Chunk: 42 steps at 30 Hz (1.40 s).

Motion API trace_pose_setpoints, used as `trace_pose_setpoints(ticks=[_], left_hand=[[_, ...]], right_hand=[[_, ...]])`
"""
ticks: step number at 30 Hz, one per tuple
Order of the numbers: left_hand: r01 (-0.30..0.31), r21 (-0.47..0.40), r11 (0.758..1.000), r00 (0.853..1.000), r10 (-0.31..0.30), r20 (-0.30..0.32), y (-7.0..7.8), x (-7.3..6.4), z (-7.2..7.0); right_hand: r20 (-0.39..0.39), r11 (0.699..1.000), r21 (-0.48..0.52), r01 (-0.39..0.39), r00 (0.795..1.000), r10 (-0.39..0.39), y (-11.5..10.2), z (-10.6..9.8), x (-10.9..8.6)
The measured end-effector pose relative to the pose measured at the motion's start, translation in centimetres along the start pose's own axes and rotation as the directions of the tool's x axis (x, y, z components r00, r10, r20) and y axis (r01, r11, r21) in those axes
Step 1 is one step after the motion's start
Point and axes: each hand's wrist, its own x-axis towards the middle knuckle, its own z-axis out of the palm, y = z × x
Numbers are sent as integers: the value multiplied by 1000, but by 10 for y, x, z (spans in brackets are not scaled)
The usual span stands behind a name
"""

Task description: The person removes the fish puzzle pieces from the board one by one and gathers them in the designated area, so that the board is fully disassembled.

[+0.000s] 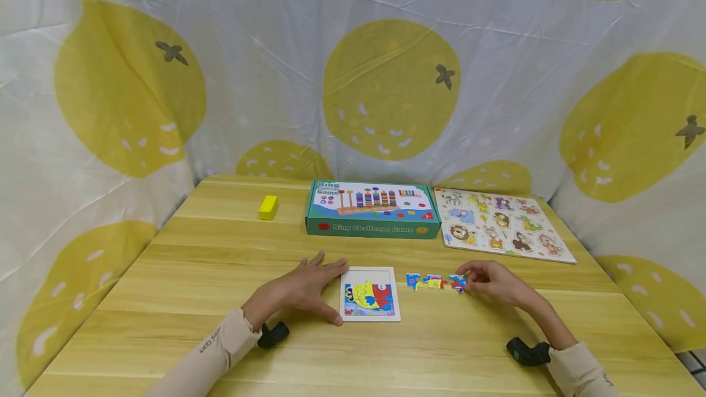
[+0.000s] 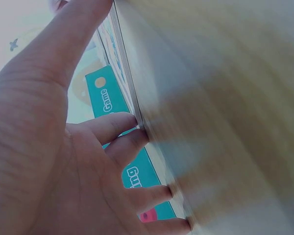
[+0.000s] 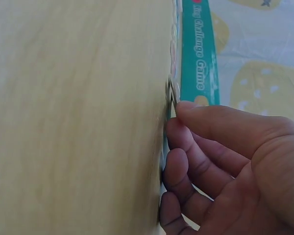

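Observation:
A square jigsaw tray with a pale frame lies on the table, its lower part filled with a fish picture and its upper part bare. My left hand has its fingers spread, with thumb and fingertips touching the tray's left edge. To the right of the tray, two loose jigsaw pieces lie in a row. At the row's right end, my right hand pinches a third jigsaw piece between thumb and index finger. In the right wrist view this piece appears edge-on, slightly tilted up from the tabletop.
Behind the tray stands a green Ring Challenge Game box. An animal puzzle board lies at the back right. A small yellow block sits at the back left. Lemon-printed cloth surrounds the wooden table.

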Motion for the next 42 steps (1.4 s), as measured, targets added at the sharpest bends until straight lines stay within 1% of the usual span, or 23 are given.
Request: trace_pose_setpoints(ticks=[8, 22, 31, 37, 42], left_hand=[[4, 1, 1000, 1000, -4, -2, -1, 1, 0], [1, 5, 1000, 1000, -1, 0, -1, 1, 0], [0, -4, 1000, 1000, 0, 3, 0, 1, 0], [1, -10, 1000, 1000, -1, 3, 0, 1, 0], [0, -6, 1000, 1000, 0, 1, -1, 1, 0]], right_hand=[[0, 999, -30, 13, 1000, -13, 2, 1, 1], [-5, 999, -33, 37, 999, -37, -1, 1, 1], [-25, 996, -78, 32, 999, -34, -4, 0, 8], [-41, 993, -97, 65, 997, -69, -16, 4, 20], [-57, 987, -136, 83, 994, -91, -35, 14, 32]])
